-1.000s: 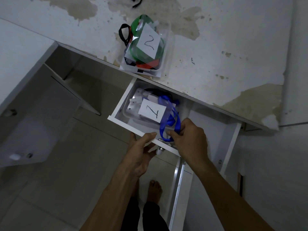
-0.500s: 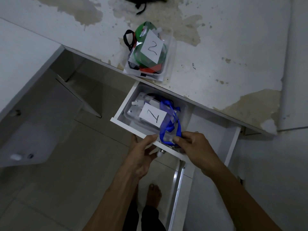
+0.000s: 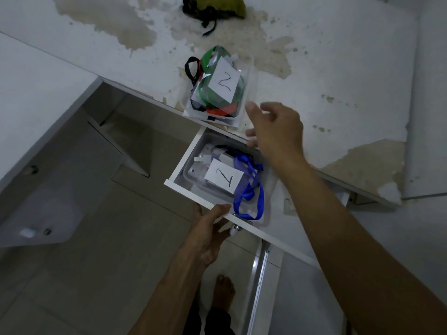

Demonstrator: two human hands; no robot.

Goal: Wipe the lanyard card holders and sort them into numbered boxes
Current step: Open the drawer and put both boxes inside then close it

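A clear box with a paper label "1" [image 3: 223, 178] sits in the open white drawer [image 3: 268, 234], holding card holders and a blue lanyard [image 3: 249, 189] that loops over its front edge. A second clear box labelled "2" [image 3: 223, 84] stands on the desk top [image 3: 338, 68] above, full of green, red and black lanyards. My left hand [image 3: 209, 234] grips the drawer's front edge beside the knob [image 3: 235, 229]. My right hand [image 3: 275, 128] hovers with loose fingers beside box 2, holding nothing.
A dark and yellow-green cloth bundle [image 3: 212, 7] lies at the far edge of the stained desk. An open cabinet door [image 3: 36, 213] hangs at the left. My bare foot [image 3: 223, 293] is on the tiled floor below the drawer.
My right hand has let go of the blue lanyard and risen from the drawer front to beside box 2. The left hand stays on the drawer's edge.
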